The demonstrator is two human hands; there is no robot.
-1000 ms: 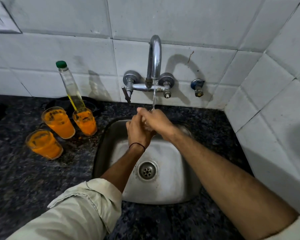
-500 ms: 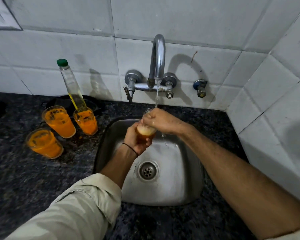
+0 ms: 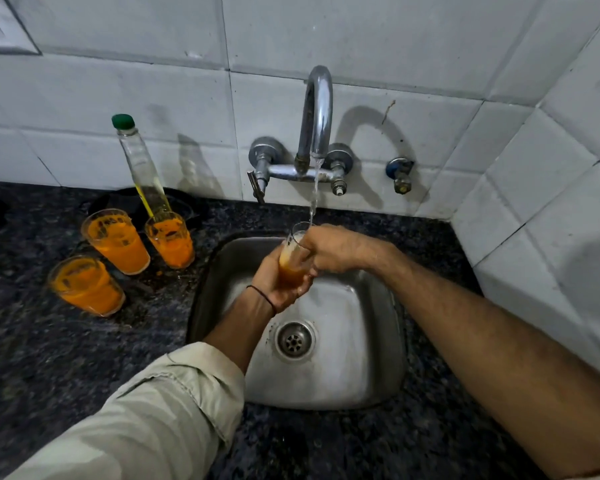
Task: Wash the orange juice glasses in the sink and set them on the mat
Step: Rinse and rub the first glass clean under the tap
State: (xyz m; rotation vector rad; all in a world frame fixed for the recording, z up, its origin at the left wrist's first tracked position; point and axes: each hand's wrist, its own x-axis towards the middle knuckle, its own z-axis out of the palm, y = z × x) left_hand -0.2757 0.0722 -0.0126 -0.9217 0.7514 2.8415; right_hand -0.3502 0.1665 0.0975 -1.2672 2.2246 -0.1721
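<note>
No legible text, brand, number or sign. Dark marks just under the rim of the rear glass (image 3: 113, 237), well to the left of the left hand (image 3: 274, 285): too blurred to read. Similar dark smudges on the neighbouring glass (image 3: 169, 240), nearer that hand: likewise unreadable.
</note>
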